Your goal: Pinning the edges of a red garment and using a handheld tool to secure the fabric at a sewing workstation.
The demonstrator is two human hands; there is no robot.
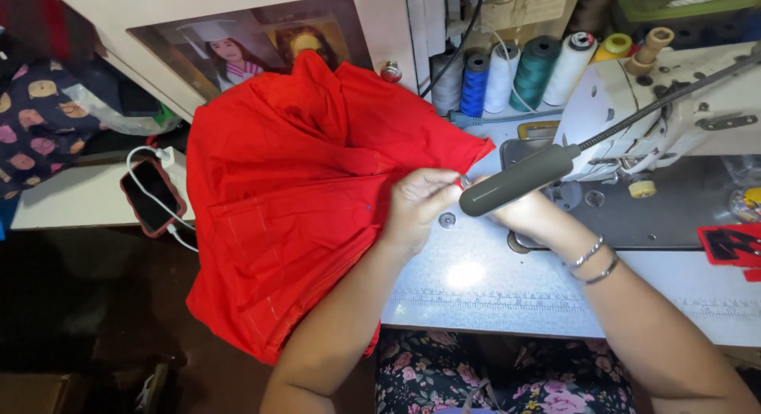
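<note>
Fingers point(432, 194) of both hands pinch red fabric point(293, 192) edge.

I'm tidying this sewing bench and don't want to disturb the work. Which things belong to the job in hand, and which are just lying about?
In use:
- crumpled red cloth, pinched by left hand
- right hand, at the cloth's edge
- white sewing machine

Lying about:
- row of thread spools
- red-cased phone on its white cable
- patterned dark fabric

Red cloth point(293, 200): large, crumpled and creased, spread over the table's left edge, its right corner pinched at the table.
</note>
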